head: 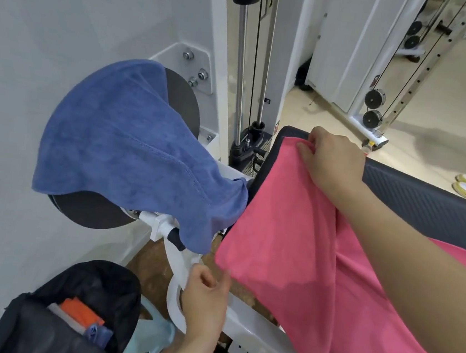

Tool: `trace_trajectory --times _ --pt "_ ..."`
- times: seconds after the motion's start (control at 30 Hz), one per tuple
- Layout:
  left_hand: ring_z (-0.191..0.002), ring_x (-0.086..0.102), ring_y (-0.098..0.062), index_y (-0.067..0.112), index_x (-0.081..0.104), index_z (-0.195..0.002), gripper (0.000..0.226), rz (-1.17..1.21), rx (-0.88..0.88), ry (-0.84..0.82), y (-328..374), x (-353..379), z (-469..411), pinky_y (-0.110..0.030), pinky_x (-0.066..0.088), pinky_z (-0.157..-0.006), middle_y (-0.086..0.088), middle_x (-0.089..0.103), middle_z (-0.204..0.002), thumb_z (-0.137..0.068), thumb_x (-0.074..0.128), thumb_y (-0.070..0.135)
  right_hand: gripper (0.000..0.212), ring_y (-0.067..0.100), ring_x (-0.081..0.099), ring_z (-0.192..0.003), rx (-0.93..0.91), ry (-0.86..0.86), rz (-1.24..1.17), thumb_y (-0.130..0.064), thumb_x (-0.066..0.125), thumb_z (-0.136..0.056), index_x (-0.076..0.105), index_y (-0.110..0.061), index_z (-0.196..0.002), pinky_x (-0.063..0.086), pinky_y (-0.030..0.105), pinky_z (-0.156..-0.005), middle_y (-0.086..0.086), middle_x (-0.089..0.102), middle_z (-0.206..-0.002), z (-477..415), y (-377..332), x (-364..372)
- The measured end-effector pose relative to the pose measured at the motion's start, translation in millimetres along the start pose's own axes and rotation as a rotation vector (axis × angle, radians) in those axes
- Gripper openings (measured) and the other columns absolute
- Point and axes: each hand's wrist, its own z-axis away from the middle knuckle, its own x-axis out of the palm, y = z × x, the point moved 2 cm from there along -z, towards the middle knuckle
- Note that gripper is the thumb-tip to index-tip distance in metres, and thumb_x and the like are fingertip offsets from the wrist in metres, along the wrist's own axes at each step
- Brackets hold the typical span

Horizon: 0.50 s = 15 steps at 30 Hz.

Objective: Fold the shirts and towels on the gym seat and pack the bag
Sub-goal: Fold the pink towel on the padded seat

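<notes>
Open black bag (70, 317) sits on the floor at lower left. Blue towel (130, 147) drapes over the round machine pads (91, 212). Left hand (206, 298), fingers curled, meets the lower corner of the pink towel (304, 257); grip cannot be confirmed. Right hand (332, 161) pinches the towel's upper corner on the gym seat (426, 198).

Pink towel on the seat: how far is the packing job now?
Done: the open black bag already holds orange and blue items. In hand: the right hand pinches the pink towel at its far corner, the left hand is by its near corner. Left: the blue towel hangs unfolded.
</notes>
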Motion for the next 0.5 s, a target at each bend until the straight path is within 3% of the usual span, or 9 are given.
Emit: trace_trajectory --times 0.07,0.1,0.17,0.23,0.3,0.4,0.5 --pt "-0.063 0.043 -0.003 0.025 0.045 -0.071 0.03 -0.198 0.392 -0.143 14.3 4.5 15.5 -0.014 0.037 -0.062 0.015 0.047 -0.068 -0.084 0.07 0.02 0.03 0.03 0.051 -0.075 0.011 -0.021 -0.012 -0.04 0.046 -0.095 0.056 -0.012 -0.098 0.034 0.034 -0.062 0.006 0.058 -0.082 3.1 -3.5 -2.8" --pt "-0.079 0.047 0.001 0.032 0.051 -0.082 0.018 -0.303 0.599 -0.216 22.1 9.3 21.7 -0.012 0.039 -0.071 0.02 0.052 -0.085 -0.084 0.066 0.021 0.031 0.029 0.053 -0.078 0.01 -0.038 -0.019 -0.041 0.046 -0.095 0.056 -0.012 -0.1 0.036 0.034 -0.063 0.006 0.06 -0.085 5.7 -6.0 -5.2" --pt "-0.116 0.042 -0.008 0.037 0.051 -0.117 0.036 -0.474 0.838 -0.36 33.7 22.3 25.2 -0.024 0.041 -0.094 0.013 0.047 -0.129 -0.085 0.055 0.022 0.034 0.027 0.055 -0.086 -0.001 -0.079 -0.037 -0.042 0.046 -0.093 0.058 -0.014 -0.108 0.04 0.037 -0.07 0.006 0.062 -0.094 14.4 -9.5 -11.0" --pt "-0.135 0.024 -0.019 0.037 0.037 -0.138 0.057 -0.62 0.812 -0.436 44.9 29.6 20.3 -0.035 0.039 -0.105 0.005 0.025 -0.151 -0.086 0.049 0.016 0.038 0.026 0.054 -0.104 0.006 -0.099 -0.079 -0.043 0.047 -0.093 0.057 -0.019 -0.12 0.039 0.044 -0.086 0.002 0.061 -0.107 29.5 -6.8 -21.0" --pt "-0.139 0.019 -0.022 0.036 0.03 -0.144 0.065 -0.753 0.797 -0.447 55.3 29.9 14.6 -0.039 0.04 -0.106 0.004 0.015 -0.154 -0.086 0.049 0.012 0.039 0.023 0.05 -0.116 0.049 -0.096 -0.146 -0.041 0.049 -0.093 0.053 -0.026 -0.129 0.034 0.048 -0.094 -0.003 0.059 -0.119 52.3 5.3 -35.8" --pt "-0.134 0.026 -0.021 0.035 0.034 -0.142 0.059 -0.824 0.819 -0.448 68.5 26.9 9.9 -0.036 0.039 -0.106 0.003 0.021 -0.151 -0.089 0.05 0.014 0.043 0.023 0.05 -0.122 0.125 -0.065 -0.217 -0.031 0.056 -0.09 0.052 -0.025 -0.133 0.041 0.047 -0.098 -0.003 0.059 -0.129 102.9 36.1 -62.4" --pt "-0.117 0.048 -0.023 0.021 0.054 -0.13 0.043 -0.717 0.895 -0.391 84.2 26.6 10.3 -0.035 0.044 -0.094 -0.003 0.046 -0.132 -0.088 0.055 0.013 0.049 0.024 0.052 -0.124 0.203 -0.09 -0.204 -0.015 0.063 -0.087 0.053 -0.015 -0.135 0.04 0.037 -0.101 0.003 0.059 -0.134 157.9 71.4 -83.6"
